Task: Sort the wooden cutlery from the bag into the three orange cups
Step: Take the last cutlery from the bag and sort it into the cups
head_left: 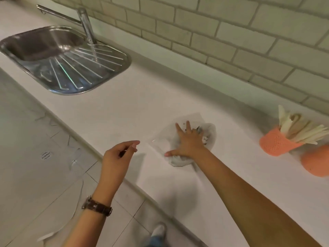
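Observation:
A crumpled clear plastic bag (211, 130) lies flat on the white counter (142, 97). My right hand (187, 141) rests palm-down on it with the fingers spread. My left hand (117, 157) hovers over the counter's front edge, left of the bag, its thumb and fingertips pinched together with nothing visible in them. At the right, an orange cup (274, 143) holds a bunch of wooden cutlery (299, 127) that leans right. A second orange cup (315, 163) stands beside it, cut off by the frame edge, and its contents cannot be seen.
A steel sink (114, 75) with a drainer and a tap (85, 24) is set into the counter at the far left. A pale brick wall (231, 41) runs behind the counter. Tiled floor (35, 157) lies below its front edge.

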Demonstrator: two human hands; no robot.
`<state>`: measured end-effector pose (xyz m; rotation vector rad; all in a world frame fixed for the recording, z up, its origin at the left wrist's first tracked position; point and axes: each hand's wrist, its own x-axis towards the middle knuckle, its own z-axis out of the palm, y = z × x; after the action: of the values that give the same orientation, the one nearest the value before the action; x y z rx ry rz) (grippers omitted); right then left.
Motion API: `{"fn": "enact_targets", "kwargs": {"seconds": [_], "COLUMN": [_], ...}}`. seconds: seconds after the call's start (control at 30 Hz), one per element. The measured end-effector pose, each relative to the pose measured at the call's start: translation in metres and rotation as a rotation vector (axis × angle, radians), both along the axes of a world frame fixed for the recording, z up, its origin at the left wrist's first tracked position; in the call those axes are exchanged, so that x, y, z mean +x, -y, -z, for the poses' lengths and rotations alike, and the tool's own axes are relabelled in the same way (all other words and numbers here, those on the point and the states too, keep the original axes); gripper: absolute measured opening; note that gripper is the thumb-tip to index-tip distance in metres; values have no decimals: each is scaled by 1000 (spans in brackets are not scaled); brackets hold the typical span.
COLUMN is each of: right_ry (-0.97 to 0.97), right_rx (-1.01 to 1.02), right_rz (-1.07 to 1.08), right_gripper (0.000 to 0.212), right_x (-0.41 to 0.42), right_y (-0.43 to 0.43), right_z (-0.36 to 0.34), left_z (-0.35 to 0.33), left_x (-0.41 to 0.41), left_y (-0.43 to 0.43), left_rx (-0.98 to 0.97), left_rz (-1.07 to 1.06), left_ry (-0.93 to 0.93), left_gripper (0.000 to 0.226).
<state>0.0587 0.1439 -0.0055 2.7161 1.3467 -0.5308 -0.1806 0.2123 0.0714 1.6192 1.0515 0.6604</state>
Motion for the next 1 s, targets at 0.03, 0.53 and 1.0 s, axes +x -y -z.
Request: {"fn": "enact_targets", "kwargs": {"seconds": [0.03,0.53,1.0], "right_ry": [23,-52,-167], "right_rx": [9,164,536], "right_rz": [39,483,740], "right_gripper": [140,61,49], "right_x": [1,-67,-280], "right_y": [1,236,631], "right_z": [-2,-3,16], "left_z": [4,14,59], "left_x": [-1,-4,-109], "left_y": [3,152,489], "left_rx": [-14,9,33], "left_rz": [14,350,730], "left_ry": [-8,58,55], "left_gripper": [20,18,18]}}
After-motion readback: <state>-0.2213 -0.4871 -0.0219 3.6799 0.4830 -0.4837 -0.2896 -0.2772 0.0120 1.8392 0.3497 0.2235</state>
